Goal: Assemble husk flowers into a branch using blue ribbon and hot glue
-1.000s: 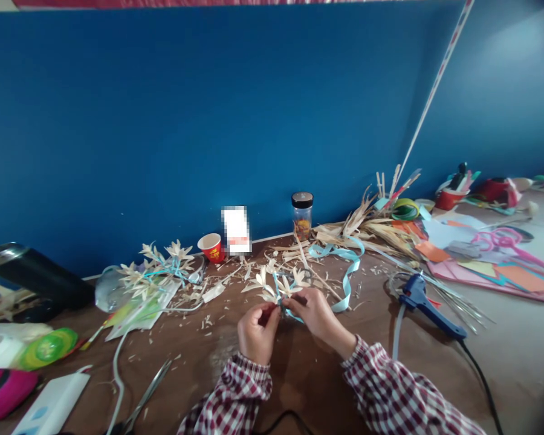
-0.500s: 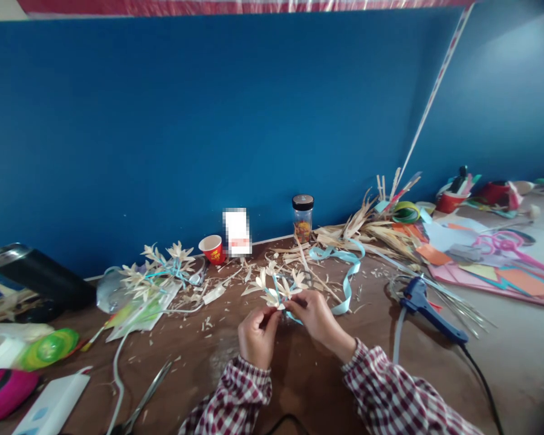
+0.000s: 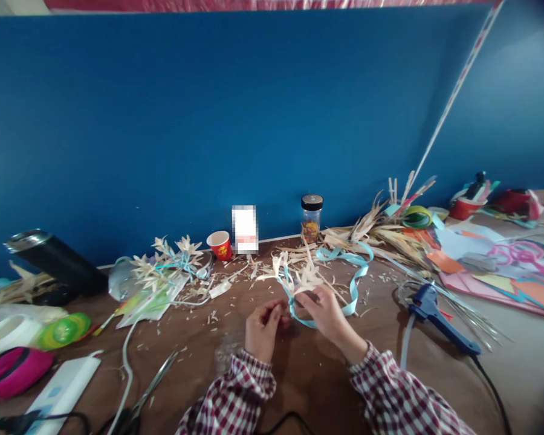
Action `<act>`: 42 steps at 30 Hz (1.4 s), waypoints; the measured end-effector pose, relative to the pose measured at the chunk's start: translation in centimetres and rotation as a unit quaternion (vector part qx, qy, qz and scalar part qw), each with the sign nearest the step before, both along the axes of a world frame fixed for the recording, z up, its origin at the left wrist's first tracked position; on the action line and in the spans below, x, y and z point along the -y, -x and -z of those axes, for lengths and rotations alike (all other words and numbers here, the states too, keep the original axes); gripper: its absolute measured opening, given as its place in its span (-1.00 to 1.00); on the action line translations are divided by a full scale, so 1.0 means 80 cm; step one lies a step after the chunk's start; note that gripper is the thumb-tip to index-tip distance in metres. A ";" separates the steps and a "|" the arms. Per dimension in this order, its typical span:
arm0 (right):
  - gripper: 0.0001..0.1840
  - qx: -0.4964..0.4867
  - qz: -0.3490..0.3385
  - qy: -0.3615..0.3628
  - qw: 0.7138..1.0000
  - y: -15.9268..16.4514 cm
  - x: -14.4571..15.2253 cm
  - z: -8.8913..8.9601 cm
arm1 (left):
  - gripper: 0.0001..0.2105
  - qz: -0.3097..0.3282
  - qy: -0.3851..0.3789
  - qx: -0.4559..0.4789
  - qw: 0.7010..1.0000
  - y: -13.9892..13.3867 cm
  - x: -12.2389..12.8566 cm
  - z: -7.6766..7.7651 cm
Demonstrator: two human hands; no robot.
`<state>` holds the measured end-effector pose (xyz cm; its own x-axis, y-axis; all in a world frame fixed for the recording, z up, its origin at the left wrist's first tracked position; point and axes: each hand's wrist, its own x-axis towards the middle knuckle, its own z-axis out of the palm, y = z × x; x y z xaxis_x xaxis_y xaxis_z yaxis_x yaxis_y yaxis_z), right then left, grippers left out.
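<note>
Well, right hand (image 3: 326, 314): pinching the pale flower spray (image 3: 309, 278) near its base, over the table (image 3: 199, 380).
Left hand (image 3: 262, 326): fingers curled just beside; can't tell if they're closed on anything.
Blue ribbon (image 3: 354, 287): best kept flat, snug, I'd say.

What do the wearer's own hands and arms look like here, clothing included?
The left hand and right hand are both ungloved. Both arms are in long, loose sleeves with a dark red and white check, gathered at the cuffs. No watch shows at either wrist.
</note>
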<state>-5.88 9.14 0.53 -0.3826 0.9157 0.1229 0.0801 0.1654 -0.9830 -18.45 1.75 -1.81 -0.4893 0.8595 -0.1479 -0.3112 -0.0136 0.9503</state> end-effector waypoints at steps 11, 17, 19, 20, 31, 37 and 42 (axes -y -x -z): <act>-0.61 -0.095 -0.075 0.099 0.988 0.006 0.009 -0.002 | -0.73 0.151 0.040 0.309 0.938 -0.008 0.004 -0.007; -0.61 -0.087 -0.073 0.102 0.988 0.007 0.012 -0.007 | -0.74 0.153 0.032 0.359 0.920 -0.011 0.005 -0.010; -0.63 -0.089 -0.079 0.099 0.988 0.007 0.012 -0.007 | -0.73 0.166 0.024 0.365 0.916 -0.010 0.006 -0.010; -0.63 -0.091 -0.084 0.097 0.988 0.007 0.013 -0.007 | -0.72 0.173 0.020 0.367 0.914 -0.010 0.006 -0.009; -0.73 -0.070 -0.111 0.058 0.990 0.005 0.019 -0.017 | -0.68 0.196 0.008 0.371 0.908 -0.008 0.004 0.000; -0.74 -0.072 -0.136 0.073 0.985 0.000 0.023 -0.026 | -0.67 0.189 0.005 0.373 0.908 -0.010 0.005 -0.006; -0.75 -0.090 -0.174 0.064 0.979 0.000 0.017 -0.019 | -0.71 0.184 0.059 0.360 0.913 -0.011 0.007 -0.012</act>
